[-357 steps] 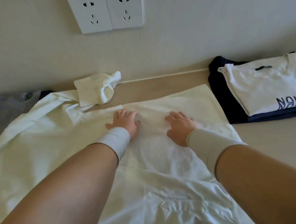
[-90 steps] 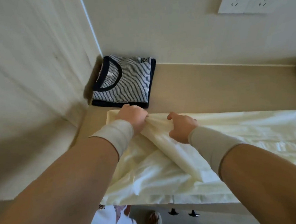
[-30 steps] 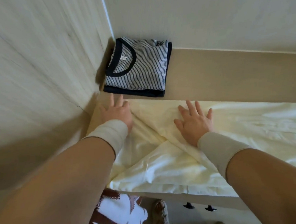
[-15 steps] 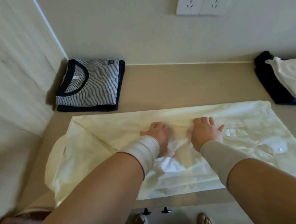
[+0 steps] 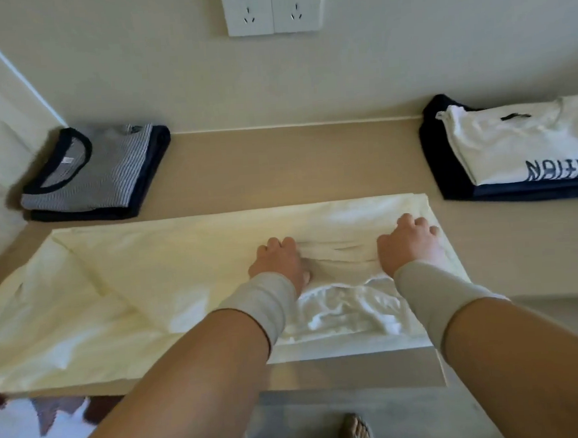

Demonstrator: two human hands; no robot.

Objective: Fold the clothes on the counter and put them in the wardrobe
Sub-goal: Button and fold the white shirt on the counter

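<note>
Scanning from the left, I see a folded grey-and-navy striped t-shirt [image 5: 89, 171] lying in the corner of the beige wooden surface [image 5: 277, 165], well apart from the hands. The pale cream, thin cotton garment [image 5: 148, 280] I am folding is spread wide along the front edge of the surface, its left end creased into a diagonal flap and its near edge slightly overhanging. My left hand [image 5: 277, 264] rests on its middle with fingers curled down, bunching a ridge of cloth; I judge it is gripping a fold. My right hand [image 5: 409, 244] sits near the garment's right end, fingers likewise curled into the fabric. Between them the cloth wrinkles, with a whiter, crumpled layer [image 5: 341, 307] showing just below. This fabric looks light, limp and easily creased, so I would take hold at the edges or corners, lift both ends together and smooth afterwards, or the layers may slide. At the far right, a folded white printed t-shirt [image 5: 514, 141] lies atop a dark navy folded garment [image 5: 448, 173].
</note>
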